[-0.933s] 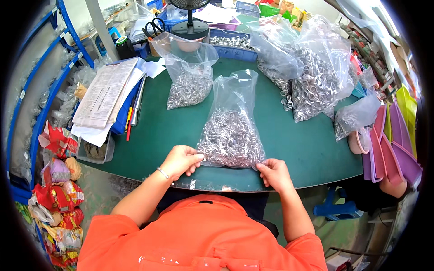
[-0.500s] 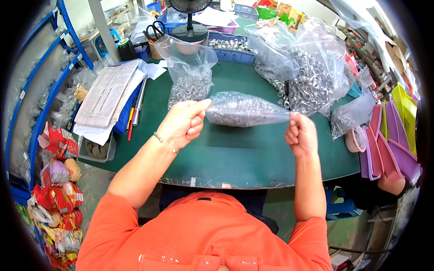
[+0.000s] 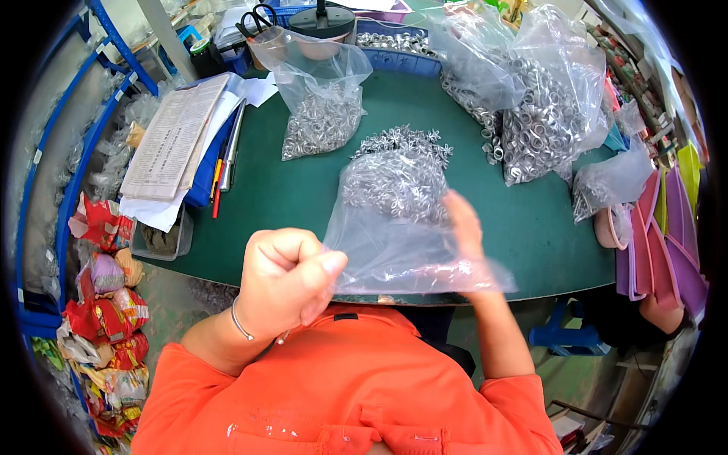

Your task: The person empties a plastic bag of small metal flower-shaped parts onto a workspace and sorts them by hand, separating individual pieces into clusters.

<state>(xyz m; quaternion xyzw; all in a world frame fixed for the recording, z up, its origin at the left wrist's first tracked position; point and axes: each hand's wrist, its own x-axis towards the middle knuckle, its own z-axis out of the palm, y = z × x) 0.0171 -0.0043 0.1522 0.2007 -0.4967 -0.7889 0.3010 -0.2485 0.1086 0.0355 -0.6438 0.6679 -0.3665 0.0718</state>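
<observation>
A clear plastic bag (image 3: 379,254) of small silvery metal pieces is stretched between my hands above the green table, its loose flat end toward me. My left hand (image 3: 288,277) is closed, gripping the bag's near left edge between thumb and fingers. Along the bag's right side my right hand (image 3: 469,235), blurred, has its fingers stretched out; the plastic partly covers it. Just beyond the bag's far end shows a heap of small flower-shaped metal pieces (image 3: 406,140). Whether the heap lies on the table or partly inside the bag's far end I cannot tell.
Another filled clear bag (image 3: 322,125) stands at the back left of the green table (image 3: 531,250). Large bags of metal rings (image 3: 542,114) stand back right, near a blue crate (image 3: 398,61). Papers (image 3: 171,144) and pens lie left; pink and purple bins (image 3: 644,250) are right.
The bag has come down and nearer to me, turned from lying sideways to pointing away. My right hand's fist has opened along its side. The heap of metal pieces now shows beyond it.
</observation>
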